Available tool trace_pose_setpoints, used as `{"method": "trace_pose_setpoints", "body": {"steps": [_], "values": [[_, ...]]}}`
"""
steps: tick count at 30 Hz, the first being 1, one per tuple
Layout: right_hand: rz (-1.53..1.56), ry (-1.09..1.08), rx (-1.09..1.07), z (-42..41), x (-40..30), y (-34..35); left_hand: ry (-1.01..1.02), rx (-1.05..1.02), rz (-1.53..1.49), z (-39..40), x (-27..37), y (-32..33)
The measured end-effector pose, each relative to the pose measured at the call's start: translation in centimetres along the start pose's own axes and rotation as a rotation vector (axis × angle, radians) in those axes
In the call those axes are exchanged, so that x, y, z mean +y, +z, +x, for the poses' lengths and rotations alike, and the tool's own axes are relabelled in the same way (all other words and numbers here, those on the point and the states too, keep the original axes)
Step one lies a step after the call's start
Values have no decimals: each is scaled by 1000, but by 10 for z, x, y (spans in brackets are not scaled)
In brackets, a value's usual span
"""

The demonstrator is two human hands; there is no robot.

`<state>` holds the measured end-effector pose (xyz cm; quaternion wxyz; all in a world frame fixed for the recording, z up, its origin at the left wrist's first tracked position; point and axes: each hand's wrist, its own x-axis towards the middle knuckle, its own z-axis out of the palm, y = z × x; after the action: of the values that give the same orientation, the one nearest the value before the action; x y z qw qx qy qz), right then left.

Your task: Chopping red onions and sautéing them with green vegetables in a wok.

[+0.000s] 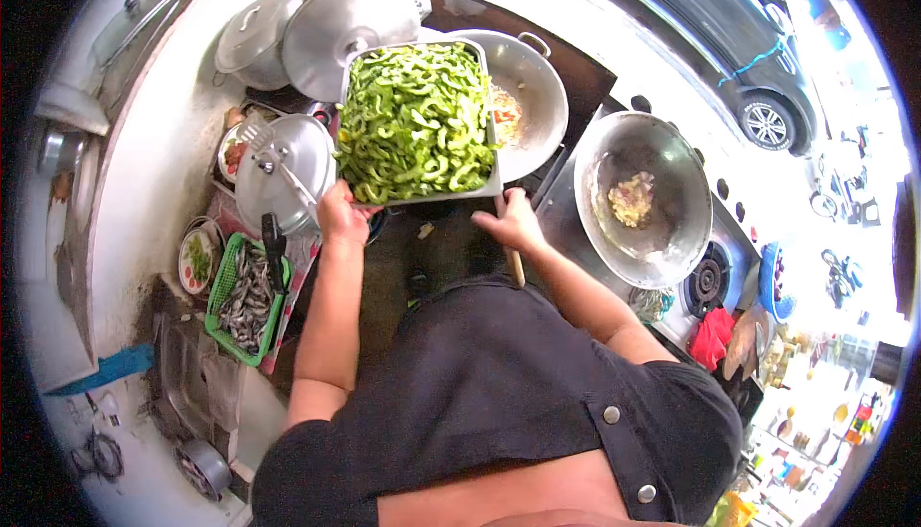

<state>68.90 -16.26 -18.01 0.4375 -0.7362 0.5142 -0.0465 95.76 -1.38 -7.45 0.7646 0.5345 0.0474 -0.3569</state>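
Observation:
A metal tray (pixel 439 200) heaped with sliced green vegetable (pixel 417 124), which looks like bitter gourd, is held up before me. My left hand (pixel 342 216) grips its near left corner. At the near right corner is my right hand (pixel 512 221), its fingers around a utensil with a wooden handle (pixel 515 268); whether they also bear the tray is hard to tell. The utensil's far end is hidden. Behind the tray, partly covered by it, stands a large two-handled metal pan (pixel 543 106) with orange and pale chopped food (pixel 506 113) inside.
A metal wok (pixel 680 239) with chopped food stands right, beside a gas burner (pixel 706 279). Leftward are a pot lid (pixel 284 189) with a slotted turner (pixel 288 174) on it, and a green basket (pixel 216 311) of small fish. Lidded pots (pixel 262 52) stand far left.

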Motion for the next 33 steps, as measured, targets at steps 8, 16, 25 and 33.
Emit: {"method": "trace_pose_setpoints", "body": {"steps": [8, 16, 25, 33], "values": [[671, 236, 37, -38, -4, -11, -129, -88, 314, 89, 39, -4], [911, 199, 42, -84, -26, -74, -181, -161, 673, 141, 69, 70], [964, 152, -56, -77, -41, -75, -163, -219, 1071, 179, 75, 164], [930, 231, 1, -71, -16, -81, -187, -411, 1398, 234, 76, 232]]}}
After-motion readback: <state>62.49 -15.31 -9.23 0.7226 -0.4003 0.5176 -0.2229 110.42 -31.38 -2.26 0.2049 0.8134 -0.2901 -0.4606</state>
